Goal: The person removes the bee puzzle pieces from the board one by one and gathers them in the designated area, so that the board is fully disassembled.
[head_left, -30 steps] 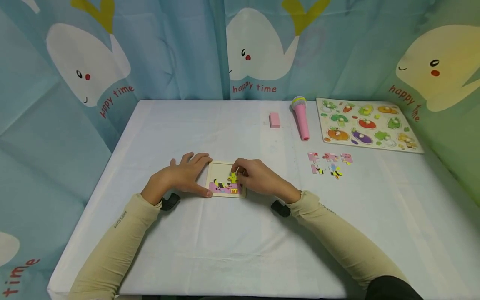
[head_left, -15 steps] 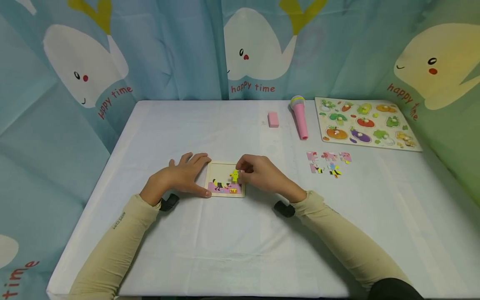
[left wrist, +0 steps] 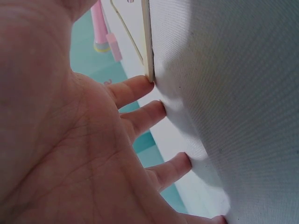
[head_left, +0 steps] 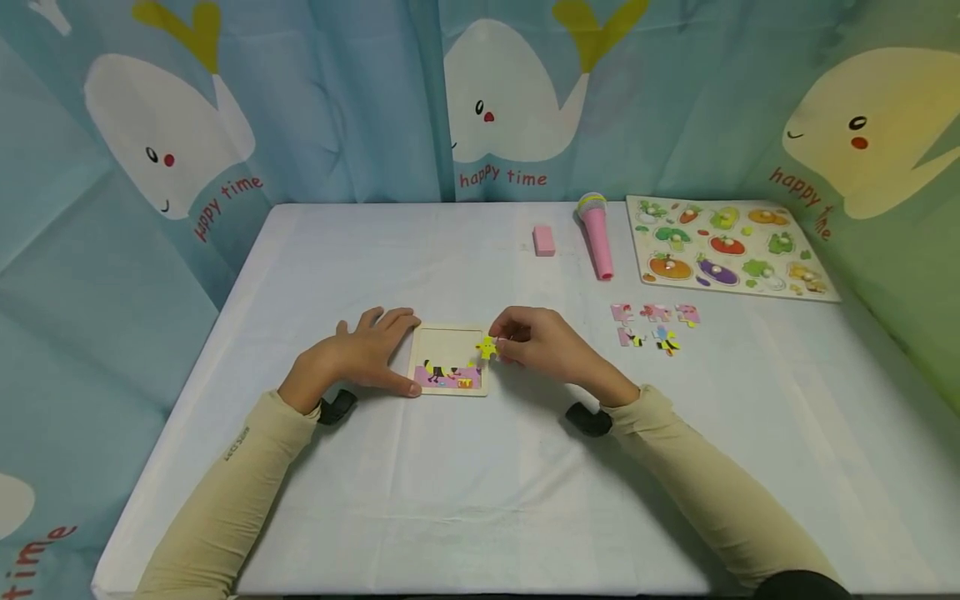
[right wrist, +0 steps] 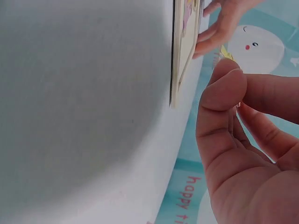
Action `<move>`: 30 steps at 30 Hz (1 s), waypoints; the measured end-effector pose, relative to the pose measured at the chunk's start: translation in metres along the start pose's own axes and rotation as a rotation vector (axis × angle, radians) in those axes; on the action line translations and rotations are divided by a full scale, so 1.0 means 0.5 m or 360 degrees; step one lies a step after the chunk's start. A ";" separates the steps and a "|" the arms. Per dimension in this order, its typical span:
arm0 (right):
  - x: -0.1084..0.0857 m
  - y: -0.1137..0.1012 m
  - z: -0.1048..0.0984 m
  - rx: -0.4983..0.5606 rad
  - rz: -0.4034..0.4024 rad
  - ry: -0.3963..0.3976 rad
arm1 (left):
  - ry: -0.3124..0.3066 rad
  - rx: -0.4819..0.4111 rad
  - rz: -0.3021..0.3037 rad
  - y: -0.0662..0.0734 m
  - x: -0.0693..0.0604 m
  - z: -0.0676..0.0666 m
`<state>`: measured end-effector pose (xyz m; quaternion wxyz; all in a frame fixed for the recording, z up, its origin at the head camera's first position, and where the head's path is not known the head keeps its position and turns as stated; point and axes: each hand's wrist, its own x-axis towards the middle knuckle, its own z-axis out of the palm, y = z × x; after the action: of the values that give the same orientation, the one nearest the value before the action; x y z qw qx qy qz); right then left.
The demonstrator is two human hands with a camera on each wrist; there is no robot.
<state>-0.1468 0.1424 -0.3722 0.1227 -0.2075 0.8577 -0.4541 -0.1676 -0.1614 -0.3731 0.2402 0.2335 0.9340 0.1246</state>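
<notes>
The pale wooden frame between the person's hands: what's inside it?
Inside the pale wooden frame, pink puzzle pieces printed with yellow and black line the near side; bare pale base shows beyond them. The base underneath those pieces is covered, so it cannot be seen.

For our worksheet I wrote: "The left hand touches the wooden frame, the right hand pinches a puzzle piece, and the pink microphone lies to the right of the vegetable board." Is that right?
Not quite: the pink microphone lies to the left of the vegetable board, as the head view shows. The rest of your sentence stands.
</notes>
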 end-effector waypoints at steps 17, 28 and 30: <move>-0.042 0.030 -0.053 0.0093 0.0106 0.0092 | 0.0009 -0.0037 -0.0005 0.000 -0.003 0.000; -0.076 0.040 -0.096 0.0019 0.0192 0.0180 | 0.0031 -0.0039 0.0042 -0.002 -0.005 0.000; -0.083 0.042 -0.105 0.0001 0.0219 0.0195 | 0.0030 -0.0036 0.0040 -0.002 -0.005 0.000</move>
<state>-0.1364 0.2105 -0.3594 0.1010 -0.1199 0.8758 -0.4566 -0.1662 -0.1636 -0.3723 0.2324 0.2413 0.9317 0.1405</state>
